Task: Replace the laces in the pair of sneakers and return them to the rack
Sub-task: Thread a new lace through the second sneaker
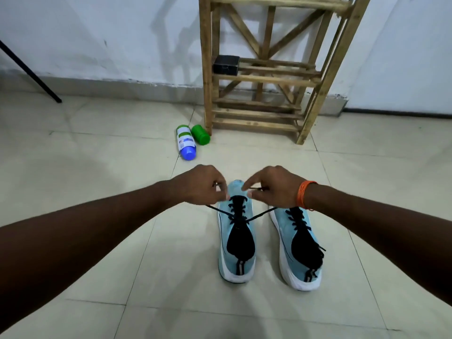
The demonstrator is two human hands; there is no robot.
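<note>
On the tiled floor (97, 155), in front of the wooden rack (207, 69), two light-blue sneakers with white soles stand side by side, apart from each other, toes toward the rack and heels toward the camera.

1. Left sneaker (249, 231): both hands are over its toe end. A black lace (264, 213) is threaded through its eyelets. Two free strands run up from the middle of the lacing, one to each hand, and form a V.
2. Left hand (199, 185): the fingers (220, 189) are curled and clamped on one end of the lace. The strand leaves the underside of the hand.
3. Right hand (274, 188): thumb and forefinger are pinched together on the other lace end, and the remaining fingers are curled. An orange band (304, 194) sits on this wrist.
4. Right sneaker (287, 243): just beside the left one, laced in black. A loose lace end hangs over its outer side near the collar. The right hand covers its toe, and neither hand holds it.

The rack stands against the white wall (97, 33). A black box (226, 65) sits at the left end of the middle shelf. A white bottle (186, 140) with a blue cap and a green container (200, 134) lie on the floor beside the rack's left front leg. A black rod (29, 69) slants down to the floor at far left.
</note>
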